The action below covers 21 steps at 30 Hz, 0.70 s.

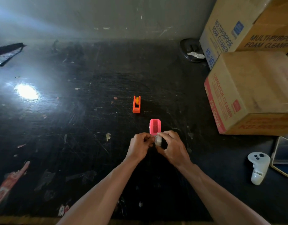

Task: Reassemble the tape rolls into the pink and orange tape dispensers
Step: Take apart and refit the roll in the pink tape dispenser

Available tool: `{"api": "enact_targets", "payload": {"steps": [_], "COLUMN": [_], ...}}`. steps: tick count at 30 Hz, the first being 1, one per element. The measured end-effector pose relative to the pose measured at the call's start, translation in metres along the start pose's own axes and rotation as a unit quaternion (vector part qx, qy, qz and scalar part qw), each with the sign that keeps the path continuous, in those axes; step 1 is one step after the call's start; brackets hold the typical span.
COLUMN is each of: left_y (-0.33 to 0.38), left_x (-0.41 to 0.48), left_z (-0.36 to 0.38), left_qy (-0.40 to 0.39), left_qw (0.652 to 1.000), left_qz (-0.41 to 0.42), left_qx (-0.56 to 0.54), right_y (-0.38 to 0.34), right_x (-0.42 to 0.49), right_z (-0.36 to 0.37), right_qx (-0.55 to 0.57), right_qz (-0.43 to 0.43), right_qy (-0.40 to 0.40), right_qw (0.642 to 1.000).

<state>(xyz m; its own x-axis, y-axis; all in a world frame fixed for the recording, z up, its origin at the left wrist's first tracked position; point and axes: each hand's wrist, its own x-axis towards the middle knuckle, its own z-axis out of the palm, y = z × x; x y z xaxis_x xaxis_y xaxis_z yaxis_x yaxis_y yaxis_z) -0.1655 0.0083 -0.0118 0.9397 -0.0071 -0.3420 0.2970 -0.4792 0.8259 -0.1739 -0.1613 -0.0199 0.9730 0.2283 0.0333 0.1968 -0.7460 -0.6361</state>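
The pink tape dispenser [155,126] stands on the black table, its slot empty. Just in front of it both hands meet around a whitish tape roll [158,140]. My right hand [172,147] grips the roll between thumb and fingers. My left hand [140,146] pinches at the roll's left side; what it pinches is too small to tell. Farther back, the orange tape dispenser [136,104] sits alone with a yellow-cored roll in it.
Stacked cardboard boxes [250,93] fill the right side. A white controller [258,167] and a phone [283,156] lie at the right front. A dark round object [191,50] sits by the back wall. The scratched table [75,127] carries tape scraps.
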Motion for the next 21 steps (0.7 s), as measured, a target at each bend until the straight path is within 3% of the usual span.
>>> {"api": "enact_targets", "payload": {"steps": [9,21], "left_y": [-0.002,-0.006], "left_x": [0.003,0.016], "left_z": [-0.001,0.002], "left_qy": [0.000,0.038], "left_qw": [1.000,0.995], "left_qz": [-0.014,-0.049], "left_qx": [-0.022,-0.074], "right_y": [-0.002,-0.005], "right_x": [0.004,0.006], "right_z": [0.003,0.007], "right_qx": [-0.009,0.137], "right_qz": [-0.009,0.118], "right_qy": [-0.005,0.029], "right_qw": [1.000,0.983]}}
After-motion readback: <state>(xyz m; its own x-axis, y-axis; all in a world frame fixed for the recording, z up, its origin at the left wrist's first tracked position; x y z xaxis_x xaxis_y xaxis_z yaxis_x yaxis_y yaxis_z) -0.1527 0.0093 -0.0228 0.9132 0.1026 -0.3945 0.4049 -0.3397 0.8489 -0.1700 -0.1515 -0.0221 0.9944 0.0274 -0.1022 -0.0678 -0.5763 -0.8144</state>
